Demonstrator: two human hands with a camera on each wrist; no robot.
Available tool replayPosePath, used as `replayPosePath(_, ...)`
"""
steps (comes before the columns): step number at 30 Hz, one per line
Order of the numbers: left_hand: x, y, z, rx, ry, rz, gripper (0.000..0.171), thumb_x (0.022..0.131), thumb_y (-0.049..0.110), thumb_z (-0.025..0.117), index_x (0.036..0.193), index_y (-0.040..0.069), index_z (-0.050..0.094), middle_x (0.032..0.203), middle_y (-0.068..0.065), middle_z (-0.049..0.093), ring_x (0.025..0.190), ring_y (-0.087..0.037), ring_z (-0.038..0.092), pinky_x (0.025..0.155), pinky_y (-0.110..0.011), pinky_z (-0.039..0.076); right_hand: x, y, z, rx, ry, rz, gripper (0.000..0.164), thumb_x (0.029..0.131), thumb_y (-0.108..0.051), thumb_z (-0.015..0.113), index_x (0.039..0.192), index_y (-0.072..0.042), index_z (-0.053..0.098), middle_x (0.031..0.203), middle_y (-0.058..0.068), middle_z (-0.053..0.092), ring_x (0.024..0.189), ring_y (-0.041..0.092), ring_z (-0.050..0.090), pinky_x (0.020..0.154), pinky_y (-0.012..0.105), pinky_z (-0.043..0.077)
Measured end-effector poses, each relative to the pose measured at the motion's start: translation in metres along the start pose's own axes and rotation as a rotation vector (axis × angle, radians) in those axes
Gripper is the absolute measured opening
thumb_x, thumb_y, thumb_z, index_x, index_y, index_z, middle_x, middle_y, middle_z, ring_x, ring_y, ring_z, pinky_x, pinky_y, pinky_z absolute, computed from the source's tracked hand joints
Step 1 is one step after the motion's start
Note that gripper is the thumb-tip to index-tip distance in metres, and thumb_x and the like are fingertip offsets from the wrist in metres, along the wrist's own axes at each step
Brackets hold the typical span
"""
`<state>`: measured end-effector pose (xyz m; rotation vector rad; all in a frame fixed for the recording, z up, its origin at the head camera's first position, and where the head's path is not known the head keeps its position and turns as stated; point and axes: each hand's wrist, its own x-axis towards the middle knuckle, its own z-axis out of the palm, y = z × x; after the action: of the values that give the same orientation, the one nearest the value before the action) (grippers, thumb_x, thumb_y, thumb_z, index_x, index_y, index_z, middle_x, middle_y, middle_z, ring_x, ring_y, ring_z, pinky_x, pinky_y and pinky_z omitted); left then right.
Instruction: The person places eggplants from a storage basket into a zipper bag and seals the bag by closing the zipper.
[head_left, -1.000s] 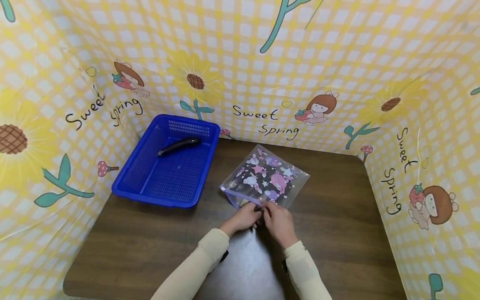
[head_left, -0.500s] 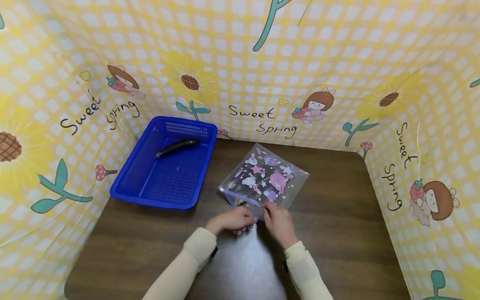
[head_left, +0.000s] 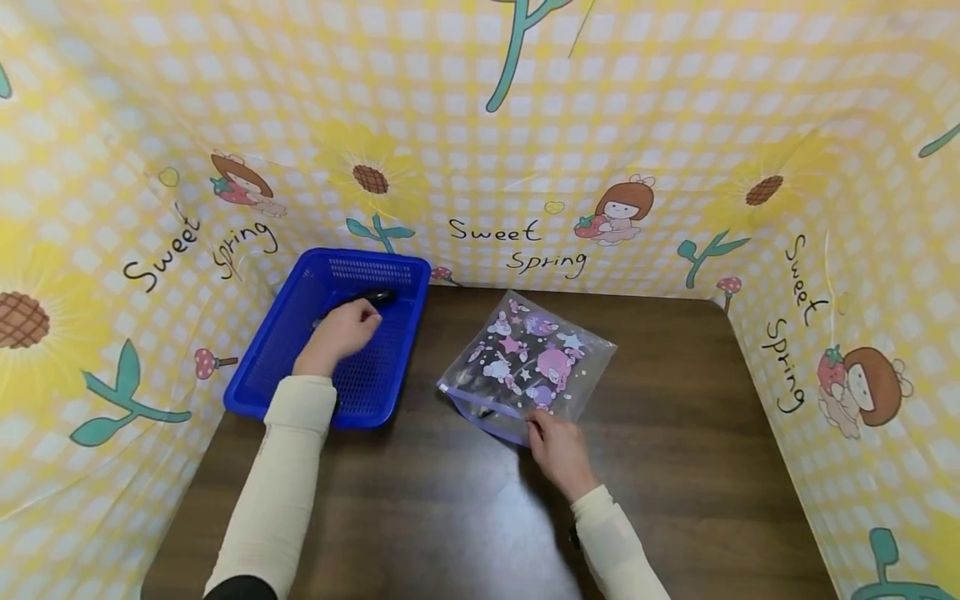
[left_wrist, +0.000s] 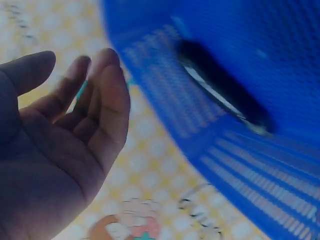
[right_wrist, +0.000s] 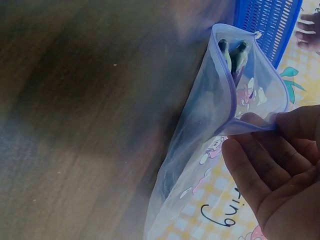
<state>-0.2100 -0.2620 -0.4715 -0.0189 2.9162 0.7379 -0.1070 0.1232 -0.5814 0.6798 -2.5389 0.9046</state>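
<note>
In the head view, my left hand (head_left: 345,333) hovers over the blue plastic basket (head_left: 378,375), partly covering a dark eggplant (head_left: 381,297). The left wrist view shows the fingers loosely curved with nothing in them, and the glossy eggplant (left_wrist: 225,90) lying apart from them against the basket's mesh. My right hand (head_left: 558,450) pinches the near edge of a clear zip bag (head_left: 525,354) printed with pink and purple cartoon figures. Through the bag's gaping, purple-edged mouth, the right wrist view shows dark eggplant ends (right_wrist: 241,56) inside.
A brown wooden table (head_left: 675,467) carries the basket on the left and the bag in the middle. Yellow checked cloth (head_left: 480,150) with sunflowers and "Sweet Spring" lettering walls in the back and both sides.
My left hand has let go of a dark eggplant end at the bag's mouth and moved left to over the basket. The right hand keeps its pinch on the bag's edge.
</note>
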Motion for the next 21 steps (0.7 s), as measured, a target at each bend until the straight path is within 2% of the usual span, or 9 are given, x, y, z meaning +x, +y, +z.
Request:
replayPosePath(3, 0.016, -0.028, 0.005, 0.050, -0.038, -0.059, 0.050, 0.106, 0.026, 0.045, 0.145, -0.004, 0.042, 0.140, -0.035, 0.040, 0.123, -0.054, 0.046, 0.098, -0.066, 0.038, -0.002, 0.002, 0.000, -0.001, -0.013, 0.015, 0.005, 0.088, -0.003, 0.071, 0.092, -0.006, 0.070, 0.078, 0.005, 0.070, 0.064, 0.026, 0.067, 0.062, 0.043, 0.054)
replayPosePath(6, 0.028, -0.049, 0.011, 0.065, -0.102, -0.123, 0.070, 0.104, 0.026, 0.048, 0.161, 0.003, 0.013, 0.160, -0.035, 0.006, 0.137, -0.061, 0.022, 0.104, -0.072, 0.026, -0.001, 0.003, -0.001, 0.000, -0.031, 0.028, 0.005, 0.089, -0.004, 0.072, 0.092, -0.007, 0.070, 0.078, 0.004, 0.070, 0.065, 0.024, 0.067, 0.063, 0.042, 0.054)
replayPosePath(8, 0.035, -0.058, 0.014, 0.064, -0.155, -0.151, 0.083, 0.103, 0.026, 0.051, 0.162, 0.010, -0.005, 0.161, -0.030, -0.015, 0.141, -0.063, 0.005, 0.106, -0.075, 0.017, 0.000, 0.003, -0.002, 0.005, -0.030, 0.036, 0.005, 0.089, -0.004, 0.072, 0.092, -0.007, 0.070, 0.078, 0.004, 0.070, 0.065, 0.025, 0.067, 0.063, 0.042, 0.054)
replayPosePath(10, 0.041, -0.065, 0.017, 0.074, -0.215, -0.164, 0.090, 0.102, 0.029, 0.054, 0.161, 0.016, -0.013, 0.159, -0.026, -0.027, 0.140, -0.064, -0.006, 0.105, -0.077, 0.011, 0.002, 0.004, -0.004, 0.007, -0.031, 0.043, 0.005, 0.089, -0.003, 0.071, 0.092, -0.007, 0.070, 0.079, 0.004, 0.070, 0.065, 0.025, 0.067, 0.063, 0.042, 0.054)
replayPosePath(13, 0.048, -0.074, 0.021, 0.078, -0.287, -0.177, 0.090, 0.102, 0.032, 0.054, 0.161, 0.017, -0.013, 0.159, -0.026, -0.028, 0.140, -0.065, -0.009, 0.104, -0.080, 0.009, 0.003, 0.005, -0.005, -0.004, -0.025, 0.046, 0.007, 0.088, -0.002, 0.072, 0.091, -0.008, 0.070, 0.078, 0.005, 0.071, 0.064, 0.026, 0.067, 0.062, 0.042, 0.054)
replayPosePath(15, 0.051, -0.078, 0.025, 0.084, -0.309, -0.188, 0.088, 0.102, 0.032, 0.053, 0.161, 0.016, -0.011, 0.159, -0.026, -0.027, 0.139, -0.065, -0.008, 0.102, -0.081, 0.010, 0.002, 0.006, -0.005, -0.010, -0.027, 0.046, 0.007, 0.088, -0.002, 0.072, 0.090, -0.008, 0.070, 0.077, 0.004, 0.071, 0.064, 0.025, 0.067, 0.061, 0.042, 0.053)
replayPosePath(17, 0.054, -0.081, 0.027, 0.082, -0.316, -0.199, 0.086, 0.103, 0.030, 0.051, 0.161, 0.015, -0.010, 0.159, -0.026, -0.027, 0.139, -0.066, -0.007, 0.101, -0.081, 0.011, 0.001, 0.006, -0.005, -0.018, -0.026, 0.042, 0.007, 0.087, -0.002, 0.073, 0.090, -0.008, 0.070, 0.077, 0.004, 0.070, 0.063, 0.025, 0.067, 0.061, 0.042, 0.053)
replayPosePath(21, 0.064, -0.079, 0.032, 0.098, -0.280, -0.210, 0.083, 0.103, 0.027, 0.049, 0.161, 0.010, -0.007, 0.159, -0.031, -0.020, 0.138, -0.067, -0.004, 0.103, -0.079, 0.013, -0.001, 0.009, -0.006, -0.013, -0.018, 0.048, 0.005, 0.087, -0.002, 0.072, 0.090, -0.006, 0.070, 0.077, 0.005, 0.071, 0.064, 0.025, 0.067, 0.061, 0.042, 0.054)
